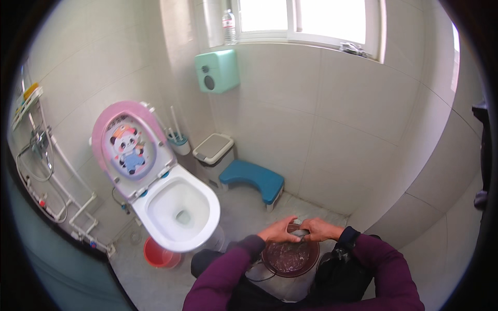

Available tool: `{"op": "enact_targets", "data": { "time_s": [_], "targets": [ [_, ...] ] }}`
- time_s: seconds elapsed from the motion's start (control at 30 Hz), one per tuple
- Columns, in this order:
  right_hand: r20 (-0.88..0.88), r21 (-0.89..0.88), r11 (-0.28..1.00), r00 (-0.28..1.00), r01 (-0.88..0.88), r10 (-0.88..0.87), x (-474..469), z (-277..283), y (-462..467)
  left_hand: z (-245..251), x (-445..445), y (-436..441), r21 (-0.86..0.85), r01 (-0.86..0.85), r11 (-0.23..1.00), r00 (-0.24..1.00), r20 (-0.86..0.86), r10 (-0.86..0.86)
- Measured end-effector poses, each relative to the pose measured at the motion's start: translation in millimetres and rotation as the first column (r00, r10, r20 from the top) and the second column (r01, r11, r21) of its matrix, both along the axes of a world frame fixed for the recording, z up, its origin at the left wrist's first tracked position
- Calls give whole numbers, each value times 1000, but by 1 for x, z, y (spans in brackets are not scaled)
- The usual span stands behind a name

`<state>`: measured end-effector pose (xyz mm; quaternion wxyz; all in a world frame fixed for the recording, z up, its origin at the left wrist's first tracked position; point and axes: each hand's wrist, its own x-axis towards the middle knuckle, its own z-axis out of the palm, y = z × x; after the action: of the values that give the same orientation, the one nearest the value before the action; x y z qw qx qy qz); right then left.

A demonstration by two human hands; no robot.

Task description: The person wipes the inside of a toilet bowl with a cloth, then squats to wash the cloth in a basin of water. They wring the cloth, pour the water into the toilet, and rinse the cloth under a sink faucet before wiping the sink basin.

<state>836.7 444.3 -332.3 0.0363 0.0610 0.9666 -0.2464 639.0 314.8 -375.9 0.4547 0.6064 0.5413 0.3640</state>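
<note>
Between my knees on the floor stands a dark red basin (316,259) with rippling water in it. My left hand (278,232) and my right hand (320,230) come together over its far rim. Both hold a small wet greyish-white thing (299,233), perhaps a cloth; its exact kind cannot be told. The fingers of both hands are bent around it, and part of it is hidden by them. A thin dark cord or handle (261,279) curves beside the basin's near left side.
A toilet (212,229) with raised lid stands to the left, a red bucket (159,256) below it. Beyond the basin are a blue footstool (253,173) and a lidded bin (213,149). The tiled wall (350,155) rises ahead and right. Shower pipes (64,155) run along the left wall.
</note>
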Motion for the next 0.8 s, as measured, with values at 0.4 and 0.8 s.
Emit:
{"op": "enact_targets", "data": {
  "time_s": [0.4, 0.8],
  "targets": [
    [-176, -449, 894, 978, 19, -110, 3, -23, 27, -7, 17, 21, -326, 129, 936, 972, 230, -54],
    [-41, -569, 815, 986, 109, -161, 3, -28, 40, -18, 22, 22, -495, 89, 865, 938, 334, 95]
  ]
}}
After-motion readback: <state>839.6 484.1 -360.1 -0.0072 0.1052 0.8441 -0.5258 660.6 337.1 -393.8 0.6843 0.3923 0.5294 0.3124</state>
